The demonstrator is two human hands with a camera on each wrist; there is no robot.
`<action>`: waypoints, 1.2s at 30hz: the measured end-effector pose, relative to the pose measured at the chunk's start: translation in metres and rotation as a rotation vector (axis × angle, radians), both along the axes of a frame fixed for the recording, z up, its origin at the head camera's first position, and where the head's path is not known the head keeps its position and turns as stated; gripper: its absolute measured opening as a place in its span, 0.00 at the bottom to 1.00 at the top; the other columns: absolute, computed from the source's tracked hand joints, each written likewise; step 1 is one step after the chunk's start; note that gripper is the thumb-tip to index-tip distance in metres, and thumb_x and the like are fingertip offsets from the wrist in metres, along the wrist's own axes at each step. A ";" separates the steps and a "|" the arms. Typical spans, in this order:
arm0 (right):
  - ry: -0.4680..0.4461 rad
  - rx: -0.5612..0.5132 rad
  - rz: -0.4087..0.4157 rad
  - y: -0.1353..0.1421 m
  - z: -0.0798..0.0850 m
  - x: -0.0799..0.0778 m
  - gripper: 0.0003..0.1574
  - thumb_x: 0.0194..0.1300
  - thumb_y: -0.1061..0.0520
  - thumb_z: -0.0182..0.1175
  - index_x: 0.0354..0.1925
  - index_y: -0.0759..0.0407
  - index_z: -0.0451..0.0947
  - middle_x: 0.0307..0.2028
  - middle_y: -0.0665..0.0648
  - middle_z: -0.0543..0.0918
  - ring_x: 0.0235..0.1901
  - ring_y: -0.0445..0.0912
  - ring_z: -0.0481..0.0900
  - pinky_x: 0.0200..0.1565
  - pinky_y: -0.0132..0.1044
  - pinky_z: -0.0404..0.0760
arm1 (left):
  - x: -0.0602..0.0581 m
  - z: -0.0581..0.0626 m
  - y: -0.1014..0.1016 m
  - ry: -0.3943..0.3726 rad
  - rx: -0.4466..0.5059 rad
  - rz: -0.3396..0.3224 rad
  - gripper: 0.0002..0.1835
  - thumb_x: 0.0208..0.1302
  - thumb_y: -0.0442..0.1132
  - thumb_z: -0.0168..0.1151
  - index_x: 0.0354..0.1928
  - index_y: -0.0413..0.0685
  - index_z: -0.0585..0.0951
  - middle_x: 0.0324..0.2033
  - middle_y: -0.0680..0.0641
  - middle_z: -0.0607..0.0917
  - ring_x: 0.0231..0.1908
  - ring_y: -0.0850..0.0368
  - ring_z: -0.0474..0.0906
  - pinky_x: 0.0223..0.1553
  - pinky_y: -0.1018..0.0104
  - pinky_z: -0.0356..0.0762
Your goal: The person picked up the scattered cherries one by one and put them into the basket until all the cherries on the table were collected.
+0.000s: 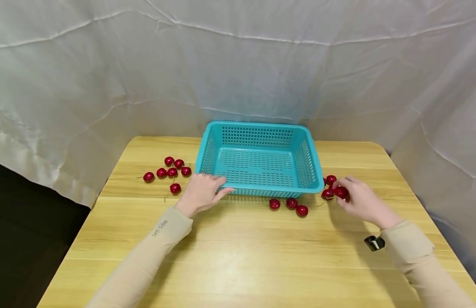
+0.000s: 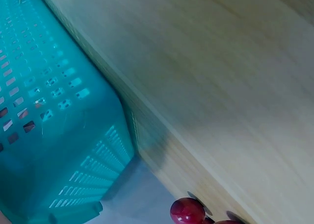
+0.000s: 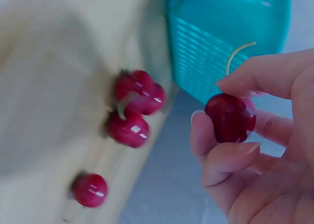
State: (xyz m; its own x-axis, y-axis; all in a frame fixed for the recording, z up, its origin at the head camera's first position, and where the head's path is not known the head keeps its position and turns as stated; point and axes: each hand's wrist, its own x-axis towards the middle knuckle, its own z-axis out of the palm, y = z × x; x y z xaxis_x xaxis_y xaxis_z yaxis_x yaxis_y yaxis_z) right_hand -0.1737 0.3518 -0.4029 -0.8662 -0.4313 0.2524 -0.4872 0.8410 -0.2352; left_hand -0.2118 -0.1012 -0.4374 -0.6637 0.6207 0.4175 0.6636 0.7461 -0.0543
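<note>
A turquoise plastic basket with slotted walls stands at the back of the table. My left hand grips its rim at the front left corner, the thumb lying along the front edge. To the right of the basket my right hand pinches a red cherry between thumb and fingers, with its curved stem pointing up in the right wrist view. Several other cherries lie close by this hand, beside the basket's right front corner. The left wrist view shows the basket wall, with hardly any of the hand visible.
Several cherries are scattered on the table left of the basket. Three more lie along its front side. The wooden table ends at a pale cloth hanging behind it.
</note>
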 end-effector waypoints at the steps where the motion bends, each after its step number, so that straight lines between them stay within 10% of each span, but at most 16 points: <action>1: 0.008 0.001 0.005 0.000 0.005 -0.002 0.18 0.50 0.68 0.69 0.42 0.64 0.80 0.35 0.60 0.82 0.27 0.43 0.72 0.28 0.36 0.74 | 0.000 0.000 0.000 0.001 0.002 0.001 0.20 0.67 0.60 0.61 0.28 0.53 0.75 0.12 0.55 0.73 0.12 0.63 0.58 0.17 0.73 0.48; 17: -0.054 0.047 0.137 -0.071 0.067 -0.062 0.15 0.63 0.63 0.63 0.48 0.63 0.78 0.43 0.61 0.81 0.34 0.48 0.77 0.39 0.44 0.82 | -0.004 -0.003 0.002 0.054 0.032 -0.015 0.23 0.65 0.59 0.63 0.20 0.54 0.71 0.10 0.57 0.64 0.14 0.66 0.49 0.18 0.74 0.43; 36: -0.264 0.271 0.310 -0.227 0.064 -0.140 0.16 0.69 0.58 0.59 0.54 0.61 0.75 0.48 0.62 0.79 0.42 0.51 0.76 0.44 0.45 0.79 | 0.000 -0.008 0.011 0.051 0.004 0.007 0.20 0.66 0.61 0.60 0.25 0.55 0.80 0.11 0.56 0.74 0.13 0.64 0.66 0.16 0.74 0.58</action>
State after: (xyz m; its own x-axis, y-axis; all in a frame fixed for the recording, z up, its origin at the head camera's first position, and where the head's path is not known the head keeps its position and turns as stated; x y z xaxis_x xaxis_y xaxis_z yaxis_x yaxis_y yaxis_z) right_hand -0.3133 0.1246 -0.3392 -0.7059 -0.6989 -0.1156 -0.6775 0.7137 -0.1777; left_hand -0.2122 -0.0901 -0.4452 -0.6459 0.6143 0.4533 0.6545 0.7512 -0.0853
